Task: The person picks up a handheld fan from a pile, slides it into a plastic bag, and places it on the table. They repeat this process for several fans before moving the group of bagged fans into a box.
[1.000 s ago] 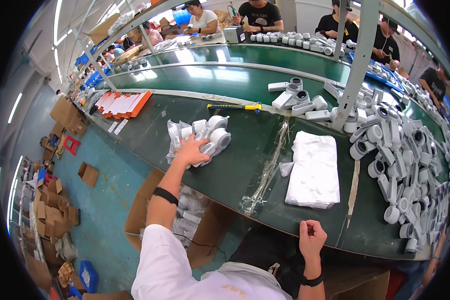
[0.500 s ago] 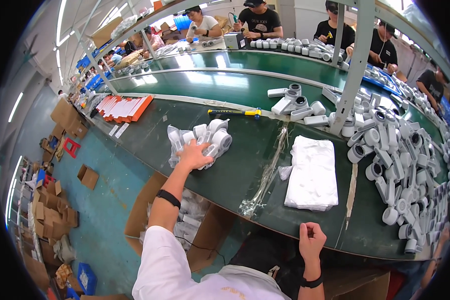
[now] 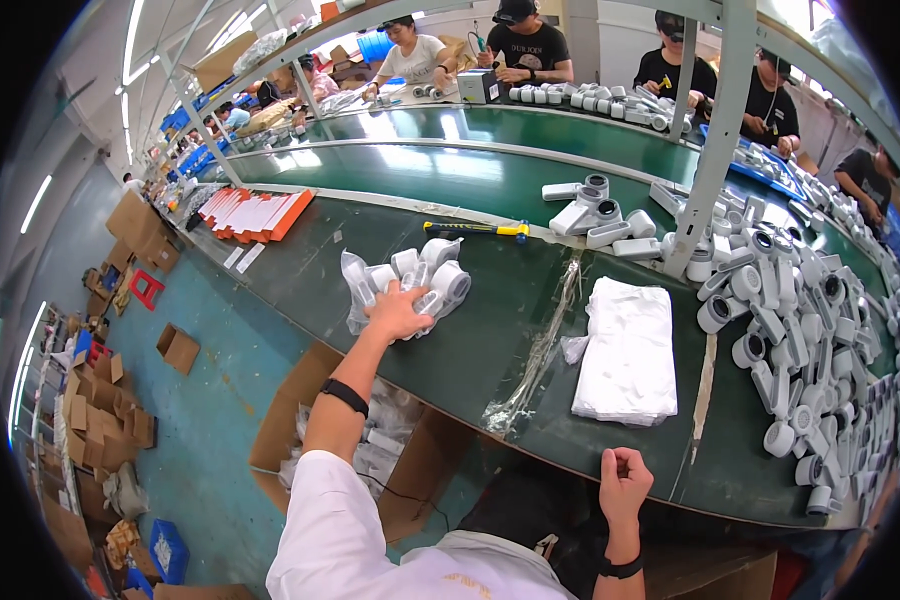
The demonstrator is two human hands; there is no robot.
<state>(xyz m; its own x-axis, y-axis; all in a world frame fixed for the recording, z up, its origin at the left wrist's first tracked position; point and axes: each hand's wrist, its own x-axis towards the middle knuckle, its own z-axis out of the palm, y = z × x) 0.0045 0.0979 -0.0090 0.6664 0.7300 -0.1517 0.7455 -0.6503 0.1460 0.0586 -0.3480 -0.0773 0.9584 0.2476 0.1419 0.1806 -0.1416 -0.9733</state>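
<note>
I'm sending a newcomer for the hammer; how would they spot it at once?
On the dark green workbench, find the left hand on the bagged white parts. Beyond them, slightly right, the hammer lies along the bench's far edge. Its black-and-yellow colouring sets it apart from the pale parts nearby.

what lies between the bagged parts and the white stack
The head view shows a wrinkled, shiny strip on the green tabletop, and crumpled plastic by the stack.
</note>
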